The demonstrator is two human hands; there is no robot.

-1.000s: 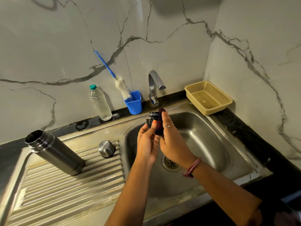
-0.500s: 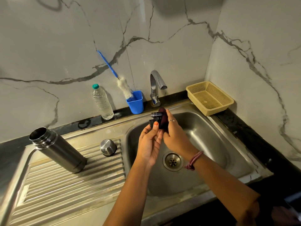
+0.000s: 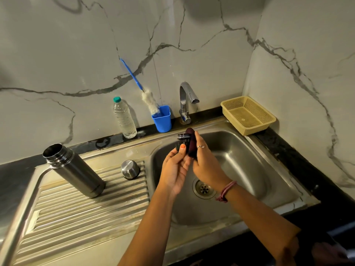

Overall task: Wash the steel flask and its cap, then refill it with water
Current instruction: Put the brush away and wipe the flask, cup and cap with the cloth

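The open steel flask (image 3: pixel 74 170) stands on the ribbed drainboard at the left, its mouth uncovered. A steel outer cap (image 3: pixel 130 169) rests upside down on the drainboard near the sink's edge. Over the sink basin, my left hand (image 3: pixel 175 169) grips a small black inner stopper (image 3: pixel 181 138) by its lower part. My right hand (image 3: pixel 206 162) presses a dark maroon scrub pad (image 3: pixel 191 142) against the stopper's right side. No water runs from the tap (image 3: pixel 187 98).
A blue cup (image 3: pixel 162 120) with a blue-handled bottle brush (image 3: pixel 148 100) stands behind the sink, beside a clear plastic water bottle (image 3: pixel 124 119). A yellow mesh basket (image 3: pixel 247 115) sits on the black counter at the right. The sink basin (image 3: pixel 240 160) has its drain (image 3: pixel 203 188) in the middle.
Both hands have stayed above the sink with the stopper and the pad. The pad has shifted a little against the stopper. Flask and steel cap have not moved.
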